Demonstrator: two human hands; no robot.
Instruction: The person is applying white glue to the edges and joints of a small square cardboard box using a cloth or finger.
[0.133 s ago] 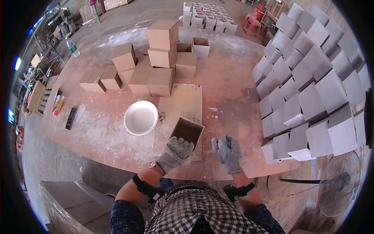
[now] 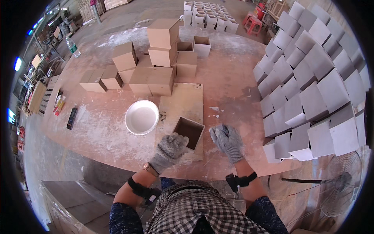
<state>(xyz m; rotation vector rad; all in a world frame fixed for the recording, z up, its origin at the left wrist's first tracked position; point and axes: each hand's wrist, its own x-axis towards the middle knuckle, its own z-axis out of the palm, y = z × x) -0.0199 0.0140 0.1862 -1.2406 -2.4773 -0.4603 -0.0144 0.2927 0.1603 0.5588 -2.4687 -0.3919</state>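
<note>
An open-topped brown box, tilted slightly in my view, stands on a flat wooden board in front of me. My left hand, in a grey knit glove, is at its near left corner with curled fingers, hiding part of the rim. Whether the fingers pinch anything there is hidden. To the right of the box, apart from it, my gloved right hand hovers over the table with its fingers folded together; what they hold, if anything, does not show. A white bowl of whitish stuff stands left of the board.
Brown boxes are stacked beyond the bowl. Pale boxes form a tall stack along the right. A dark slim object and a plastic bottle are on the left. A fan stands at the lower right.
My left hand has shifted left along the box, uncovering more of its near wall. My right hand has turned and risen slightly. The box stays in place.
</note>
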